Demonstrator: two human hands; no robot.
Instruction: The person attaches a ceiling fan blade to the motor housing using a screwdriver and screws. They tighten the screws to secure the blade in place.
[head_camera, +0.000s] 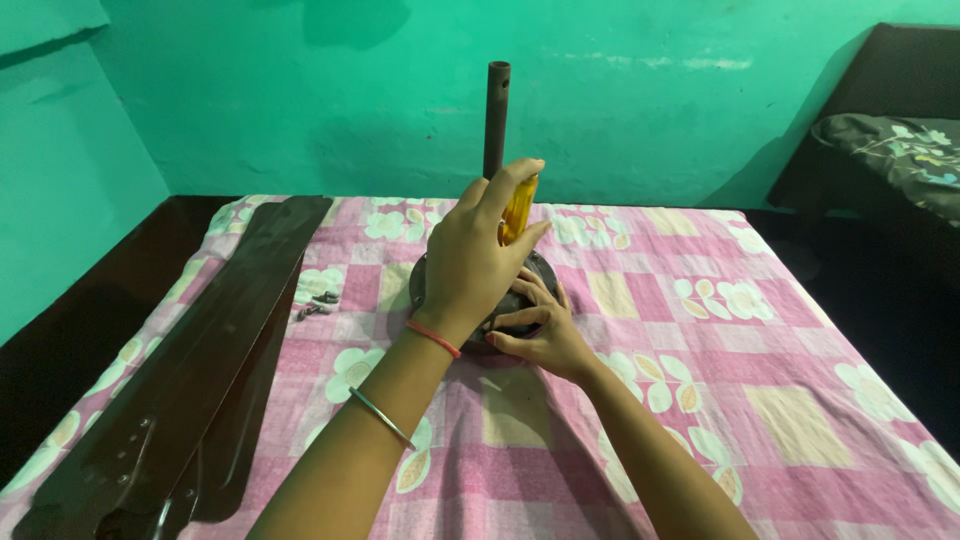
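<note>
Nearest you, at about 8 o'clock, dark brown ceiling fan blades (190, 390) lie stacked on the pink checked floral cloth (760, 400); nothing on the cloth serves as a container. Further in, at 10 o'clock from your hands, a few small screws (318, 304) sit loose on the cloth, well apart from the blades' far tips.

At the centre, your right hand (540, 335) rests with spread fingers against the near rim of the round dark fan motor (535, 275), bracing it without closing on it. Just above, your left hand (475, 260) is wrapped around the yellow handle of a screwdriver (519, 208), held upright over the motor's top; its tip is hidden behind the hand.

Beyond, at 12 o'clock, the motor's brown downrod (496, 115) stands upright against the green wall (650, 100).
</note>
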